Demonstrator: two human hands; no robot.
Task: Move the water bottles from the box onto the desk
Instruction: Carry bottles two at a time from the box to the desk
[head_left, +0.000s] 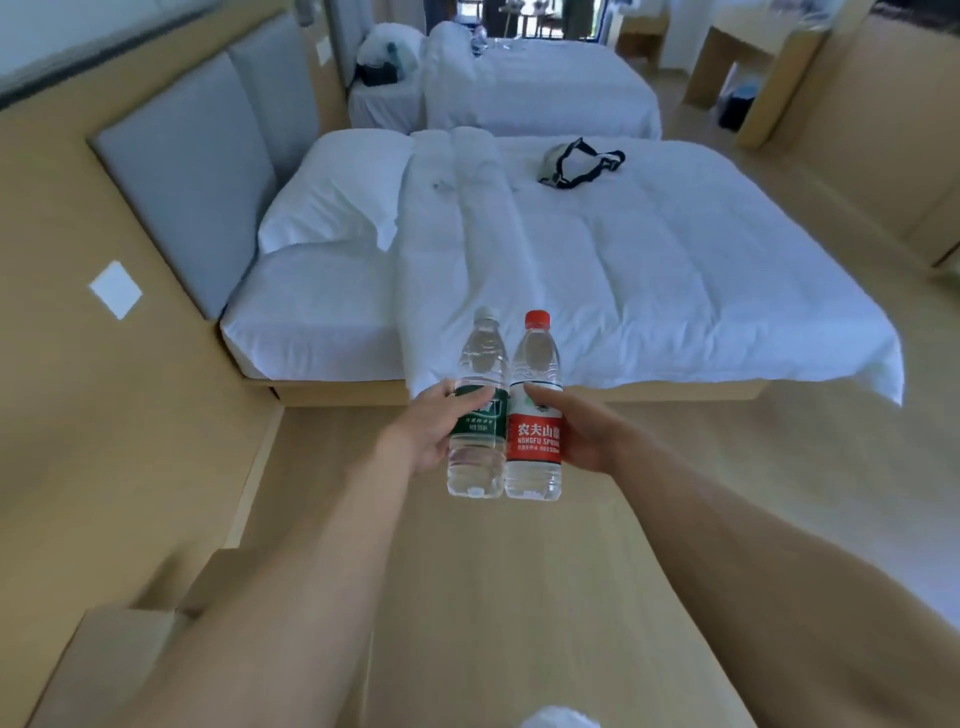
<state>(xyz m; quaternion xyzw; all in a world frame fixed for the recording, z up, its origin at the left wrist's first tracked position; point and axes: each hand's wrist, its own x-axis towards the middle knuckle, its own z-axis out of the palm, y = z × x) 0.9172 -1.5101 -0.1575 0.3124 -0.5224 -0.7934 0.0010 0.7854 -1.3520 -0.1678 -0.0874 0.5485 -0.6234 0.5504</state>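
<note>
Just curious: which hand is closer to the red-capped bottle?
Right. The right hand grips the red-capped bottle; the left hand holds the green-label bottle beside it.

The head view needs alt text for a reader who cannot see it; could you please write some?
Two hands hold two upright water bottles side by side on a wooden desk: the left hand grips the green-label bottle, the right hand the red-label bottle. Beyond the desk stands a white bed.

hotel room, two white-made beds (649, 249), padded headboard (197, 171)
</note>
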